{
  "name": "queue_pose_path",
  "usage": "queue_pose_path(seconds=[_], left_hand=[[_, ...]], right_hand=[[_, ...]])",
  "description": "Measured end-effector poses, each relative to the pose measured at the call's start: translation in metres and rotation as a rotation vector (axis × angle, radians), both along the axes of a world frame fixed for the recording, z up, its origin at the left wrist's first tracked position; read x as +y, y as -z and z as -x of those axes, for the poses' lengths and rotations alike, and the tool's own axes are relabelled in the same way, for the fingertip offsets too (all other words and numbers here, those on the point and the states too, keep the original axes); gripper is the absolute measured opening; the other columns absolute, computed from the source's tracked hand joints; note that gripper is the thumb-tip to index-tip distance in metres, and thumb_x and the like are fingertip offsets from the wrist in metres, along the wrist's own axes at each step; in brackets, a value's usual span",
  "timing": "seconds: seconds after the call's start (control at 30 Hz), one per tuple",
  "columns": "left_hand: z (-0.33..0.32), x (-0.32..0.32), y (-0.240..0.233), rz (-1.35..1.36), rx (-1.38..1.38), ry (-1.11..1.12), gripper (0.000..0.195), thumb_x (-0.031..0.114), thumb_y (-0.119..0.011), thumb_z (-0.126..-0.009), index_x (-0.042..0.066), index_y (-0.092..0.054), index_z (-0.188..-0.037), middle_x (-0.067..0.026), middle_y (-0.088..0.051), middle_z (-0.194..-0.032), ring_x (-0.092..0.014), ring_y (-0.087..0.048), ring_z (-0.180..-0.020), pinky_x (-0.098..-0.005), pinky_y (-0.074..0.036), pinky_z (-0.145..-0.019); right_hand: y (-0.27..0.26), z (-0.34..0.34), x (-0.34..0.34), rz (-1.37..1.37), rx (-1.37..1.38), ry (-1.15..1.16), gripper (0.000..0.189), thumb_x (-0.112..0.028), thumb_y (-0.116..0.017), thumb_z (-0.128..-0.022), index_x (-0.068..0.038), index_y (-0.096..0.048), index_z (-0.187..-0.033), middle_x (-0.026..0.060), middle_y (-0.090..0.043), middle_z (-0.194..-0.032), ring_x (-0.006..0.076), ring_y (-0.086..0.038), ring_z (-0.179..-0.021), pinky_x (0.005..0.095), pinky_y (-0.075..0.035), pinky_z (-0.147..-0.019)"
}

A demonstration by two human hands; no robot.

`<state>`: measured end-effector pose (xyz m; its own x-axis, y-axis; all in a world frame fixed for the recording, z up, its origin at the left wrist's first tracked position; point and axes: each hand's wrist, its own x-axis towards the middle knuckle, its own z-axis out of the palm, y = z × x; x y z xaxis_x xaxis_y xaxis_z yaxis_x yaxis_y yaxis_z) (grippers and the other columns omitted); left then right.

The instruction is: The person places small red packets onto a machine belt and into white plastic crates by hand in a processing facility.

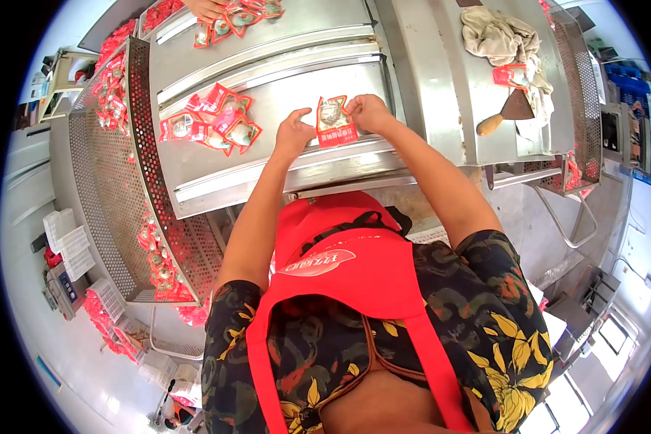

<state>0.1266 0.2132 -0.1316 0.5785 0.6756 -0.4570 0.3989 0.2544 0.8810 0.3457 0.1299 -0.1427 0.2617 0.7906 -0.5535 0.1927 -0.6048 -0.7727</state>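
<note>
A red-edged clear plastic packet with a roundish item inside (333, 116) lies on the steel work surface between my hands. My right hand (368, 113) has its fingers curled at the packet's upper right edge; whether they pinch it is hard to tell. Beside the packet's left edge is my left hand (297, 130), thumb and forefinger apart, with nothing seen in it. A loose pile of similar red packets (217, 122) lies on the surface to the left.
A perforated metal bin (141, 108) stands along the left. On the right counter are a wooden-handled scraper (512, 108), a crumpled cloth (499, 38) and one packet (511, 76). Another person's hand (209, 8) touches packets at the top.
</note>
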Motion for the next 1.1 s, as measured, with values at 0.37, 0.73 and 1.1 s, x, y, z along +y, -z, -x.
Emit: queue_pose_path(seconds=[0.37,0.73,1.1], left_hand=[[-0.006,0.008,0.026,-0.079,0.003,0.042,0.047,0.005,-0.065,-0.078,0.005,-0.056,-0.125,-0.0071,-0.072,-0.086,-0.013,-0.064,-0.076,-0.0263,-0.049,-0.069],[-0.043,-0.029,0.014,-0.068,0.124,0.236,0.044,0.011,-0.068,-0.078,0.008,-0.057,-0.121,-0.0084,-0.072,-0.089,-0.018,-0.066,-0.080,-0.0302,-0.049,-0.074],[-0.037,-0.038,-0.002,-0.276,0.236,0.273,0.017,0.023,-0.069,-0.079,0.009,-0.073,-0.086,-0.0090,-0.070,-0.079,-0.024,-0.066,-0.072,-0.0347,-0.050,-0.068]], right_hand=[[-0.002,0.002,-0.012,0.011,-0.281,-0.085,0.010,-0.004,-0.069,-0.070,-0.004,-0.067,-0.080,0.0147,-0.069,-0.080,0.0274,-0.067,-0.075,0.0357,-0.054,-0.069],[-0.069,-0.011,-0.058,-0.021,-0.699,-0.115,0.025,-0.012,-0.073,-0.075,-0.006,-0.057,-0.093,0.0145,-0.064,-0.089,0.0371,-0.061,-0.086,0.0445,-0.049,-0.075],[-0.051,0.012,-0.104,-0.396,-0.765,-0.476,0.007,-0.011,-0.061,-0.079,-0.005,-0.062,-0.077,0.0118,-0.061,-0.086,0.0317,-0.060,-0.085,0.0440,-0.049,-0.073]])
